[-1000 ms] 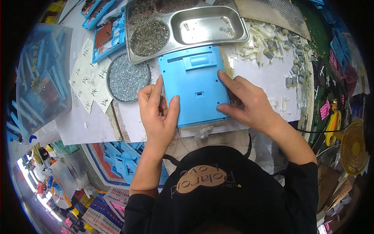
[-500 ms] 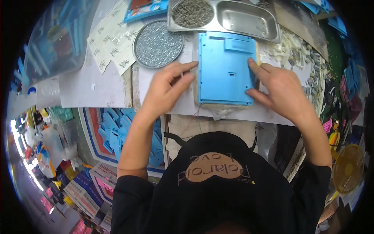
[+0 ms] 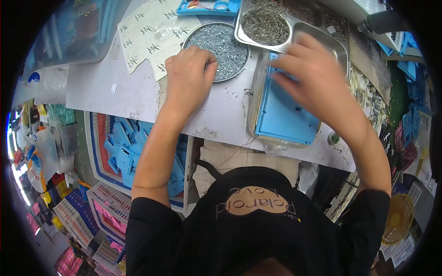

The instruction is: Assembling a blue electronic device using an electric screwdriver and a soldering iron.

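Observation:
My left hand (image 3: 190, 76) rests at the left rim of a round metal dish (image 3: 249, 57) full of small silver screws (image 3: 225, 51). Its fingers are curled in, and the thumb lies near them; whatever they hold, if anything, is hidden. A blue plastic panel (image 3: 286, 112) lies on a padded, plastic-wrapped base (image 3: 254, 103), tilted a little on the table. Over its upper part hovers my right hand (image 3: 315, 76), smeared by motion, with fingertips near the steel tray (image 3: 258, 42); whether it holds anything does not show.
Darker screws (image 3: 265, 26) fill a round dish in the tray. A blue casing (image 3: 209, 6) with wires lies behind the screw dish. Patterned paper (image 3: 142, 39) and a clear bag of blue parts (image 3: 73, 32) are at left. Below the table, a crate (image 3: 102, 158) holds blue pieces.
My left hand has moved up from beside the panel to the screw dish. The right hand has left the panel's right edge and risen toward the tray. The view has shifted.

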Tool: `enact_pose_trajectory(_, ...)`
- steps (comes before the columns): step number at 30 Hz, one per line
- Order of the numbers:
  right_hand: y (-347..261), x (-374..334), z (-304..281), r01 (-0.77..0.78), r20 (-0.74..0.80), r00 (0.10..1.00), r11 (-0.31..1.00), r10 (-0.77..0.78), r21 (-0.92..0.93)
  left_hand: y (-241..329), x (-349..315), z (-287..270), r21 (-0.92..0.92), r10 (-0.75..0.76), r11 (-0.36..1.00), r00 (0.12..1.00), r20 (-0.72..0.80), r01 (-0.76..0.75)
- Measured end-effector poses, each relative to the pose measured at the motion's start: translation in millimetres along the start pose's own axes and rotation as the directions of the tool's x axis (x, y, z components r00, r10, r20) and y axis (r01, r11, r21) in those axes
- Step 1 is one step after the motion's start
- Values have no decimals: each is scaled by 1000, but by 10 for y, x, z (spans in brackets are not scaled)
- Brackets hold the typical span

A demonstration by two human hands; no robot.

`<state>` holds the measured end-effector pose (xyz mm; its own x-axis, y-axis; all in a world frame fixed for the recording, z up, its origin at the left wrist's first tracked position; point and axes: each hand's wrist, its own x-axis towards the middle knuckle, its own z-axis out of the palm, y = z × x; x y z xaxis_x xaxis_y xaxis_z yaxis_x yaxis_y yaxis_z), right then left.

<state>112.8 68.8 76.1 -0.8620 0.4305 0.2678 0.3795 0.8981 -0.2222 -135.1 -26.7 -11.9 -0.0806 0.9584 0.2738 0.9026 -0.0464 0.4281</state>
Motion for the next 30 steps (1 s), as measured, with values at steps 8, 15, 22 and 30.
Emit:
enact_pose_trajectory(8,103,819,855,196,171,971,962,-164,-191,45,-27,7,-26,31,999,993,-115,-34)
enact_pose_trajectory(15,340,663,402,4,11,1000,988,-6,156,573,92,105,-708,-59,692,988,140,142)
enact_pose_trajectory(22,703,-408,-303,-397,83,913,821,400,411,727,373,245,-455,101,890,987,124,-34)
enact_pose_trajectory(30,893,-758,-258,-416,134,908,826,396,379,847,592,80,-204,204,967,944,258,-153)
